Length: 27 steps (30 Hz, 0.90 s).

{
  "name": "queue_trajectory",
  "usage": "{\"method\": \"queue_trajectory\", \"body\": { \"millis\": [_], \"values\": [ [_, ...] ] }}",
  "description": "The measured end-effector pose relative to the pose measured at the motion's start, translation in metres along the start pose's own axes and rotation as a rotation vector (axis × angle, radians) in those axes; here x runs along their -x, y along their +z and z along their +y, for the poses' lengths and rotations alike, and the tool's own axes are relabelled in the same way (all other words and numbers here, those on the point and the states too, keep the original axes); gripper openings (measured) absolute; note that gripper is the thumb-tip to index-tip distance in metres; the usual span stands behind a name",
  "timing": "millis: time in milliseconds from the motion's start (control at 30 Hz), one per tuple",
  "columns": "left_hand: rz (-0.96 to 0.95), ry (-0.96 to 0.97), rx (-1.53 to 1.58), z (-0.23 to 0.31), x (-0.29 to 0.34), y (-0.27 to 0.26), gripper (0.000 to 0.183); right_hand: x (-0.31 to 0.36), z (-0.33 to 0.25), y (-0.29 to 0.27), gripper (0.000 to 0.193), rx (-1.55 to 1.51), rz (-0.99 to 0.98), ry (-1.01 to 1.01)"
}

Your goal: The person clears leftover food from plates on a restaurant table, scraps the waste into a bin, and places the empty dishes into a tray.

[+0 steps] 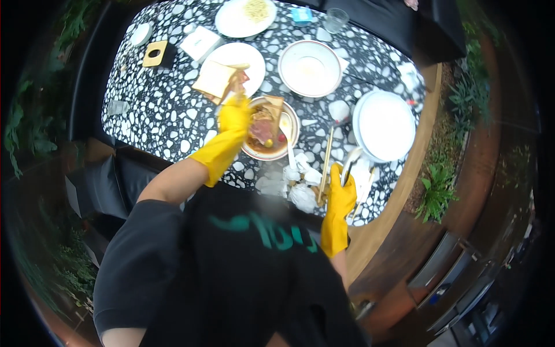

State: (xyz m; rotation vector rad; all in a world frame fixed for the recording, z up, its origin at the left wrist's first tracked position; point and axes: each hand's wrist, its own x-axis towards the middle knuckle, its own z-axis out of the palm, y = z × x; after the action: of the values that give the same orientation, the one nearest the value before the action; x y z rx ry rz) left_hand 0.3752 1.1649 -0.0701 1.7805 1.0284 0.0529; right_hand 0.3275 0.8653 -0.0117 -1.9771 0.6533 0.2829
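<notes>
My left hand (234,124), in a yellow rubber glove, is blurred between a plate and a food bowl; its fingers are smeared. Just beyond its fingertips, sandwich bread with pinkish meat (219,80) overhangs the near left rim of a white plate (254,56); whether I grip it cannot be made out. Beside the glove, a bowl (296,130) holds brown liquid, bread, reddish meat and a white spoon (288,139). My right hand (341,194), also in a yellow glove, is closed around a slim utensil (348,168) with a dark handle and a pale curved end.
Stacked white plates (384,126) stand at the right edge. A cream bowl (310,68), noodle plate (245,17), glass (336,21) and tissue box (157,54) sit farther back. Crumpled tissues (302,197) and chopsticks (327,156) lie near the front. Black seats (110,185) border the table.
</notes>
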Motion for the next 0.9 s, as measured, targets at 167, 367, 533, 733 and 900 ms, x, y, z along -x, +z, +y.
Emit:
{"method": "queue_trajectory", "body": {
  "millis": [167, 367, 533, 733, 900],
  "values": [
    [0.425, -0.126, 0.051, -0.075, -0.103, -0.137, 0.030, -0.053, -0.031, 0.063, 0.049, 0.243, -0.179, 0.074],
    [-0.169, -0.313, -0.180, -0.069, -0.088, -0.162, 0.036, -0.123, -0.037, 0.136, 0.046, 0.097, -0.113, -0.003],
    [-0.564, -0.444, 0.018, -0.103, -0.020, -0.086, 0.039, -0.101, -0.035, 0.149, 0.058, 0.719, -0.077, -0.215],
    [-0.198, -0.407, 0.332, -0.063, -0.005, -0.070, 0.036, -0.062, -0.088, 0.143, 0.037, 0.256, -0.061, -0.024],
    [0.009, -0.046, -0.072, -0.006, -0.129, -0.107, 0.041, -0.083, -0.104, 0.155, 0.044, 0.070, -0.159, 0.045]
  ]
}}
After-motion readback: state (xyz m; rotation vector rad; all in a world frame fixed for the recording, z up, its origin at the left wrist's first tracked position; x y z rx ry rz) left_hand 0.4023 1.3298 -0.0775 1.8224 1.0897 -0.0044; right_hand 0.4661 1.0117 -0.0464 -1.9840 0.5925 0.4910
